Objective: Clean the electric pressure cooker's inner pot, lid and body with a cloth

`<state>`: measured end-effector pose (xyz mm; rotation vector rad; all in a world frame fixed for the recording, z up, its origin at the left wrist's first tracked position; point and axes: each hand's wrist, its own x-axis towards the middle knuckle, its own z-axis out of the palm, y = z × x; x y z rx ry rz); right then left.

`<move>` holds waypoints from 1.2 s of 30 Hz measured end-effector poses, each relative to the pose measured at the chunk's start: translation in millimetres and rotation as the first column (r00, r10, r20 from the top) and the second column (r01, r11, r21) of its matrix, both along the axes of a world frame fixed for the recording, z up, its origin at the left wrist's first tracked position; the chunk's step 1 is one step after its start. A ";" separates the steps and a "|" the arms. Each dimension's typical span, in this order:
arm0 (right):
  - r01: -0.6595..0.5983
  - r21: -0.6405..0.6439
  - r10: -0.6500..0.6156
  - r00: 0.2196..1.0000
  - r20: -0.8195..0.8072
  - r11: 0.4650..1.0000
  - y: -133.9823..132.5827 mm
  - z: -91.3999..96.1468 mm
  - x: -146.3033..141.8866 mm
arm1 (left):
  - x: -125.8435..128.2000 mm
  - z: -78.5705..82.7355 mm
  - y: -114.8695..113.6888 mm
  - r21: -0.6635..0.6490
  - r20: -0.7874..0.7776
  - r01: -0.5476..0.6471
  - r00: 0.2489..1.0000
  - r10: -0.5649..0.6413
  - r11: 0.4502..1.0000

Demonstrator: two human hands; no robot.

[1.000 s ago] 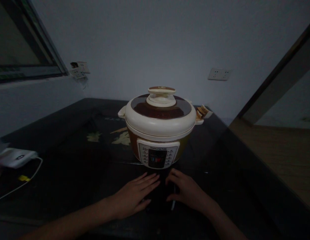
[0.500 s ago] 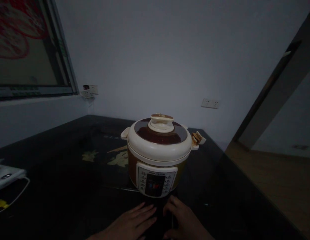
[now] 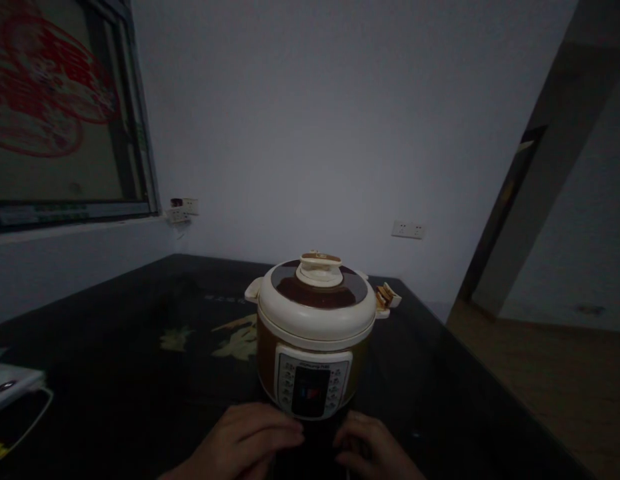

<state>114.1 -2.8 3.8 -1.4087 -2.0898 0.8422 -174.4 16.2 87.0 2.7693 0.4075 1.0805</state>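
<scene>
A cream and brown electric pressure cooker (image 3: 315, 333) stands on a dark table (image 3: 115, 373), lid on, its control panel (image 3: 311, 390) facing me. My left hand (image 3: 245, 443) rests on the table just in front of the cooker's base, fingers curled inward. Close to its right lies my right hand (image 3: 373, 450), fingers also bent, beside a thin white stick-like item that barely shows at the bottom edge. A dark flat thing lies between the hands; I cannot make out what it is or whether either hand grips it.
A white device (image 3: 10, 385) with a white cable lies at the table's left edge. Small packets (image 3: 387, 295) sit behind the cooker's right handle. Wall sockets (image 3: 407, 230) and a window (image 3: 60, 133) are behind. The table's right edge drops to a wooden floor (image 3: 550, 380).
The view has tilted upward, so the cooker and hands sit lower in frame. Both hands have gone from flat with fingers stretched to curled, and drawn closer to the cooker's base.
</scene>
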 end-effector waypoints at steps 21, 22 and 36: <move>-0.015 0.681 -0.394 0.806 0.442 0.732 125.6 225.8 -54.4 | 33.8 48.1 161.3 -0.461 0.420 -0.314 0.747 0.516 0.830; -0.032 0.664 -0.386 0.792 0.473 0.747 135.9 228.3 -56.3 | 33.8 47.4 162.8 -0.456 0.416 -0.321 0.747 0.518 0.830; -0.085 0.577 -0.380 0.673 0.635 0.812 166.6 233.4 -65.7 | 23.1 50.4 175.5 -0.453 0.315 -0.352 0.796 0.516 0.819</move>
